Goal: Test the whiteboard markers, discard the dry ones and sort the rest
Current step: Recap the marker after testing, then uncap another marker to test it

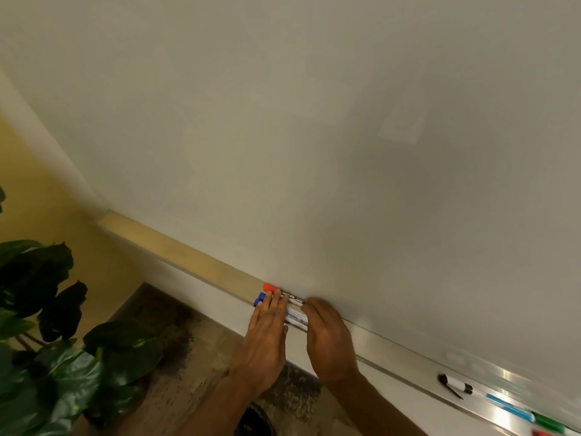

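Note:
A small bunch of whiteboard markers [294, 309] lies side by side on the board's tray [195, 259]: one with a red cap [271, 288] and two with blue caps [259, 299]. My left hand [267, 338] lies flat over their cap ends with its fingers on the barrels. My right hand [328, 338] is curled over their other ends, which it hides. Farther right on the tray lie a black-capped marker [456, 384], a light blue marker [509, 408], a green one [548, 422] and a red one [540, 433].
The blank whiteboard [314, 136] fills the upper view. A dark-leaved plant [56, 341] stands at the lower left against a yellow wall [37, 190]. Below the tray are worn flooring and a dark round object [254, 420].

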